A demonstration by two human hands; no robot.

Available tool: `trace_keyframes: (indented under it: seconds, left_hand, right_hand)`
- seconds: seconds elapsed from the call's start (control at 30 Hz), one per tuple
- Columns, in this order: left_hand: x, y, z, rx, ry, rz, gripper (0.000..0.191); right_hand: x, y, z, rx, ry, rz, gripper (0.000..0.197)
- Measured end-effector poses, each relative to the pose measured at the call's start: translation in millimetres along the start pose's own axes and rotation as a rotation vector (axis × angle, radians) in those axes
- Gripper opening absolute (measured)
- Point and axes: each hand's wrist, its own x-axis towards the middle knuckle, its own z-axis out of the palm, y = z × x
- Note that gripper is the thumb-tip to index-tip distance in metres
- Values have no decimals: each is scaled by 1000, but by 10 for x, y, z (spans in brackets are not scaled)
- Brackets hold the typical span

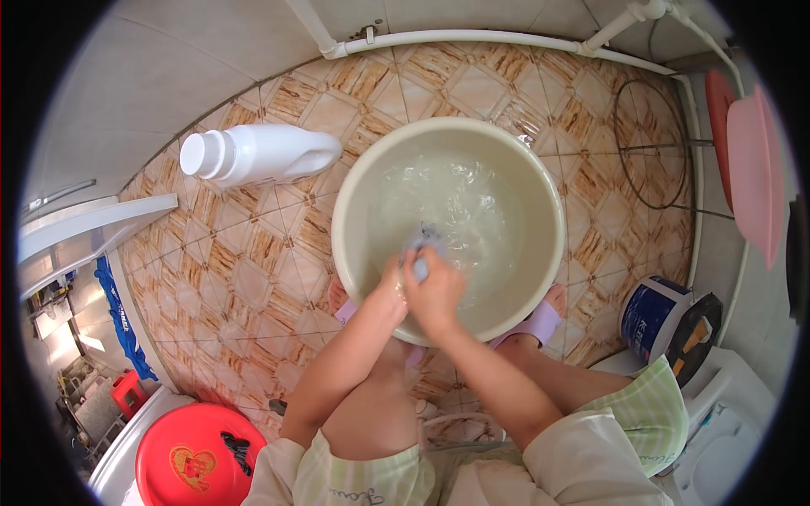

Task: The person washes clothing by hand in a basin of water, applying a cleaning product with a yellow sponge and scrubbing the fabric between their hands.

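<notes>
A cream plastic tub (552,234) stands on the floor between my feet, holding cloudy, rippling water (468,196). Over its near part, my right hand (438,288) is closed around a small wet grey-blue cloth (428,237). Pressed against it from the left, my left hand (393,284) also grips the cloth; its fingers are mostly hidden behind the right hand. Part of the bunched cloth sticks out beyond the fingers, close to the water. Whether it touches the surface I cannot tell.
A white handled detergent bottle (272,152) stands left of the tub on the tiled floor (266,265). At right are a blue-and-white bucket (652,319), a toilet (728,436) and a hanging pink basin (756,177). A round red plastic item (164,436) sits lower left. White pipes (481,38) line the wall.
</notes>
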Motion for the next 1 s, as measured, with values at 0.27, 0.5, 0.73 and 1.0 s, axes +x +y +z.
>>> trace_keyframes:
  seconds: [0.27,0.5,0.73,1.0]
  left_hand:
    - [3,21,183,-5,-56,-46,22]
    - [59,-23,67,163,-39,-23,31]
    - [493,104,-244,29,243,256,44]
    - [824,-74,-198,543,583,328,54]
  right_hand:
    - [174,377,51,-31,36,42,17]
    - [533,544,46,-137,-93,202,31]
    - [954,884,157,-276,4,186,37]
    - [1082,1174,358,-608,106,-196,38]
